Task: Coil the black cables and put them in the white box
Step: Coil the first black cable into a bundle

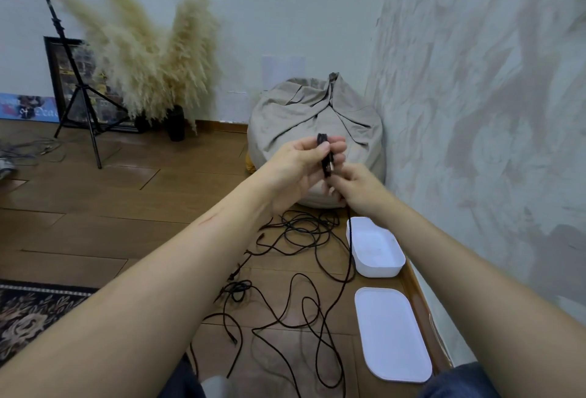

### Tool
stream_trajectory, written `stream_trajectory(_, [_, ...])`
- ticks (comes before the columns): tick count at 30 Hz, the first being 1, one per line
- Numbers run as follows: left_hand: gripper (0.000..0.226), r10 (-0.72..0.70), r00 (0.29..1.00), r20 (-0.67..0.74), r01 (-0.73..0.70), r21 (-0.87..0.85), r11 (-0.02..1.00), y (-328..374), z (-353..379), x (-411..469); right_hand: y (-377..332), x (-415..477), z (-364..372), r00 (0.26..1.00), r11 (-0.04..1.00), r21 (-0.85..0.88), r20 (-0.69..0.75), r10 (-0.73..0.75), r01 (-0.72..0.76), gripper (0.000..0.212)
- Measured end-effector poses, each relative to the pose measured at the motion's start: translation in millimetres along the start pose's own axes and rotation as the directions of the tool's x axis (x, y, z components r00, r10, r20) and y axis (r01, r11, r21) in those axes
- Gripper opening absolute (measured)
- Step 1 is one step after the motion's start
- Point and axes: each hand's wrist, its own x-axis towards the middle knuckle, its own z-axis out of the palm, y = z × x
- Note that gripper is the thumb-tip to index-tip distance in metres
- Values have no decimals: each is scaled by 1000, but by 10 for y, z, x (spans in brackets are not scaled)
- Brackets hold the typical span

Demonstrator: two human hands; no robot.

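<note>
My left hand (301, 166) grips a small coil of black cable (324, 156) held up in front of me. Just below and to the right, my right hand (358, 189) pinches the same cable where it leaves the coil; the loose length hangs down to the floor. Several other black cables (304, 270) lie tangled on the wooden floor beneath my arms. The open white box (377, 250) sits on the floor by the right wall, nothing visible inside it. Its white lid (391, 334) lies flat nearer to me.
A beige bean bag (314, 118) fills the corner behind my hands. A black tripod (79, 96), pampas grass in dark vases (152, 58) and a framed picture stand at the back left. A patterned rug (28, 315) lies at the lower left.
</note>
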Motion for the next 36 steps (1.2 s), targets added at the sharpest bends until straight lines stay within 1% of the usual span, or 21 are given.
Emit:
stream_trajectory(2, [21, 63, 990, -124, -66, -26, 997, -27, -23, 45, -49, -11, 128, 993, 997, -67, 112, 43, -36, 23])
stream_trajectory(3, [21, 98, 978, -182, -98, 9, 995, -56, -55, 69, -77, -8, 177, 985, 994, -105, 168, 48, -31, 21])
stream_trajectory(4, [21, 139, 963, -231, -124, 78, 989, -86, -92, 88, -111, -6, 214, 976, 990, -143, 212, 38, -7, 21])
stream_trajectory(6, [18, 244, 928, -283, -159, 292, 943, -145, -148, 116, -158, 11, 235, 970, 977, -208, 242, 3, 49, 22])
stream_trajectory(8, [17, 329, 898, -292, -156, 488, 859, -180, -173, 112, -189, 32, 210, 973, 964, -256, 230, -14, 74, 20])
stream_trajectory(10, [18, 374, 881, -288, -117, 634, 765, -228, -218, 99, -220, 51, 144, 974, 953, -289, 227, -22, 88, 19])
stream_trajectory(11, [18, 383, 883, -273, -86, 707, 702, -262, -266, 97, -243, 54, 94, 975, 949, -301, 221, -26, 94, 20])
stream_trajectory(13, [18, 340, 914, -224, -12, 819, 573, -319, -363, 83, -280, 44, -31, 979, 952, -294, 200, -29, 88, 15])
stream_trajectory(14, [18, 289, 937, -195, -3, 825, 565, -343, -403, 85, -284, 35, -96, 983, 954, -287, 182, -34, 86, 13])
stream_trajectory(15, [20, 226, 960, -165, -7, 793, 609, -357, -410, 80, -278, 31, -147, 987, 954, -287, 154, -49, 92, 15])
stream_trajectory(17, [25, 105, 988, -113, -4, 660, 751, -372, -341, 65, -229, 29, -205, 993, 953, -282, 68, -96, 111, 18])
stream_trajectory(18, [28, 56, 994, -96, 11, 590, 807, -371, -285, 61, -209, 27, -216, 993, 956, -271, 19, -115, 116, 19])
stream_trajectory(20, [34, -20, 996, -83, 57, 469, 882, -368, -187, 73, -184, 28, -217, 989, 962, -245, -55, -134, 117, 20])
stream_trajectory(22, [36, -66, 996, -58, 83, 377, 923, -360, -126, 77, -158, 48, -220, 984, 973, -202, -112, -136, 111, 19])
stream_trajectory(23, [34, -62, 998, -30, 69, 375, 925, -362, -102, 74, -140, 61, -227, 980, 979, -172, -143, -137, 112, 18])
stream_trajectory(25, [27, -22, 1000, 15, 13, 442, 897, -379, -78, 68, -103, 82, -241, 971, 985, -127, -196, -140, 116, 13])
stream_trajectory(28, [25, 34, 999, 8, -33, 475, 880, -407, -65, 68, -88, 80, -259, 963, 991, -89, -243, -119, 100, 8])
stream_trajectory(31, [26, 61, 998, -7, -51, 464, 884, -388, -80, 65, -91, 48, -283, 972, 995, -38, -213, -98, 92, 13])
stream_trajectory(36, [24, 42, 999, 16, -45, 490, 871, -333, -71, 27, -52, -11, -318, 984, 995, -55, -153, -94, 87, 22])
